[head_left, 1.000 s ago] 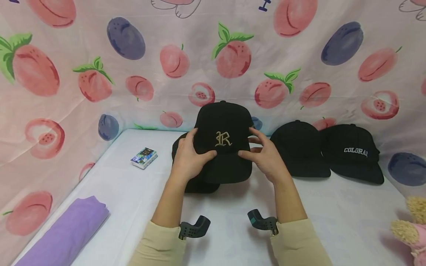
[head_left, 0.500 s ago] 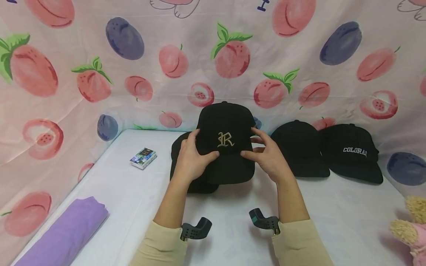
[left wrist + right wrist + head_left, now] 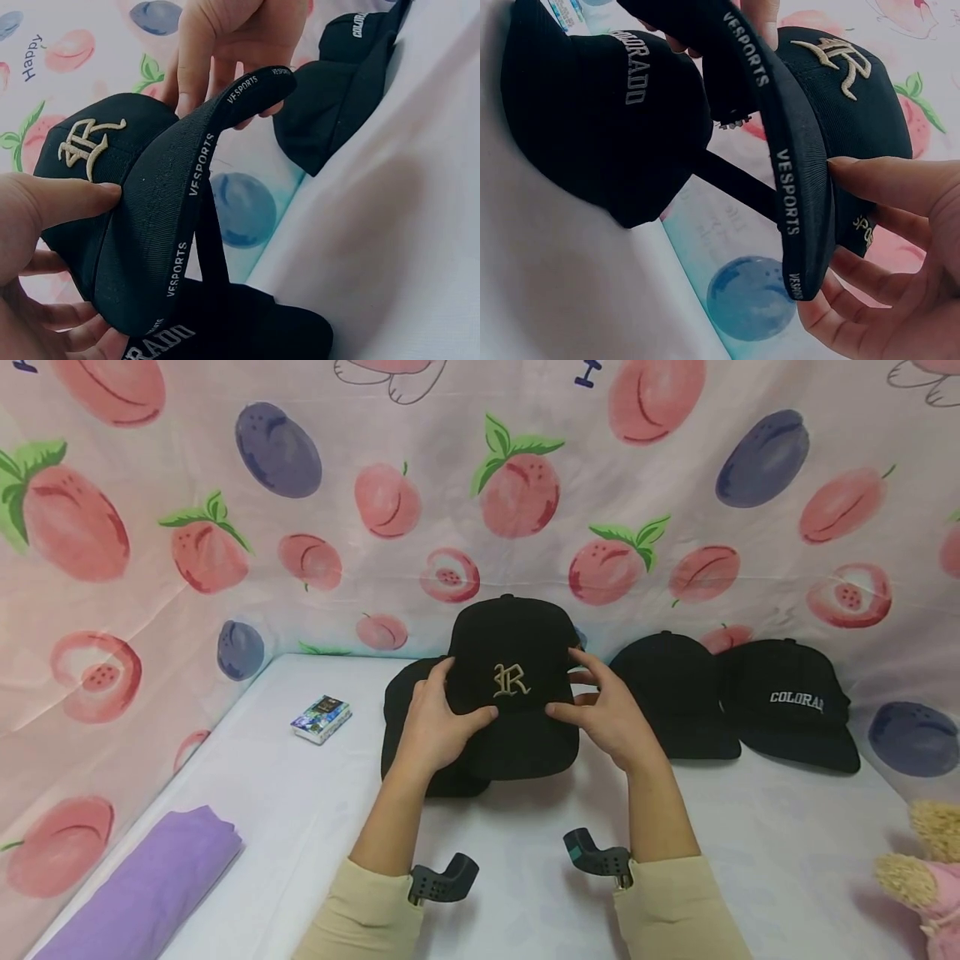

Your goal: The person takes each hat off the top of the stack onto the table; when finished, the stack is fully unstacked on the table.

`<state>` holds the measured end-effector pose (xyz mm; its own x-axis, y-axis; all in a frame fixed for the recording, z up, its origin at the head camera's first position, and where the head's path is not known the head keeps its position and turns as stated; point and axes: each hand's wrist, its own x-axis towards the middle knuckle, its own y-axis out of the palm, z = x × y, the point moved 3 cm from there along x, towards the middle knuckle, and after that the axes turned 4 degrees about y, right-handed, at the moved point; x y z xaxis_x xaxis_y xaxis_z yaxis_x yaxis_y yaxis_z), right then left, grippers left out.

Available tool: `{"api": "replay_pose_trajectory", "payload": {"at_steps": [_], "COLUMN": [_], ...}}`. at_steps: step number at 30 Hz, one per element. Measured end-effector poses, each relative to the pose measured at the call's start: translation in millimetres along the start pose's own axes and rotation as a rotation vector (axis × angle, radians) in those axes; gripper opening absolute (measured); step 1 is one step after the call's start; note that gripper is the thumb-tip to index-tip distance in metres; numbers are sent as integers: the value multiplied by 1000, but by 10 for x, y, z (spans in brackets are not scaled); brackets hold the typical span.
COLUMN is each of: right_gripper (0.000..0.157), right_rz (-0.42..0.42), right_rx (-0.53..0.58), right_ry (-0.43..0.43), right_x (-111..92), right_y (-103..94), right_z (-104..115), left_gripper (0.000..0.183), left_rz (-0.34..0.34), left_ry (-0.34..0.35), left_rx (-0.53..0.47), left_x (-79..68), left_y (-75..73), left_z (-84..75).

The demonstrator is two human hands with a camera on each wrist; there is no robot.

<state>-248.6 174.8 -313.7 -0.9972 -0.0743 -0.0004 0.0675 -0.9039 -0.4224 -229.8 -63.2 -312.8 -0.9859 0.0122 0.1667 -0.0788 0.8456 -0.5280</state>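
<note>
Both hands hold up a black baseball cap (image 3: 513,639) with a gold "R" on its front. My left hand (image 3: 438,722) grips one side, thumb on the front where crown meets brim, fingers at the side. The other side is gripped the same way by my right hand (image 3: 611,714). In the right wrist view "VESPORTS" runs along the brim edge (image 3: 787,187). Partly hidden behind the held cap and left hand stands another black cap (image 3: 401,710); its "COLORADO" lettering shows in the right wrist view. The held cap is raised, brim toward me.
Two more black caps, one plain (image 3: 667,693) and one lettered (image 3: 791,693), stand at the right. A small patterned box (image 3: 321,719) lies at left, above a purple cloth bundle (image 3: 150,885). A plush toy (image 3: 911,881) is at the right edge. Fruit-print fabric (image 3: 450,485) hangs behind.
The held cap has moved slightly right and down, both hands moving along with it. The grip looks the same. The other caps stay in place; the view shifts a little.
</note>
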Motion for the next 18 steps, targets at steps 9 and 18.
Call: {"api": "replay_pose_trajectory", "payload": {"at_steps": [9,18], "right_gripper": [92,94], "right_rz": [1,4], "right_rx": [-15,-22], "right_ry": [-2,-4], "right_x": [-19,-25], "right_y": [-37,-79], "right_z": [11,-25], "left_gripper": [90,88], "left_rz": [-10,-4], "left_ry": [36,65], "left_rx": [1,10], "left_x": [11,23], "left_y": [26,47], "left_z": [-12,-12]}}
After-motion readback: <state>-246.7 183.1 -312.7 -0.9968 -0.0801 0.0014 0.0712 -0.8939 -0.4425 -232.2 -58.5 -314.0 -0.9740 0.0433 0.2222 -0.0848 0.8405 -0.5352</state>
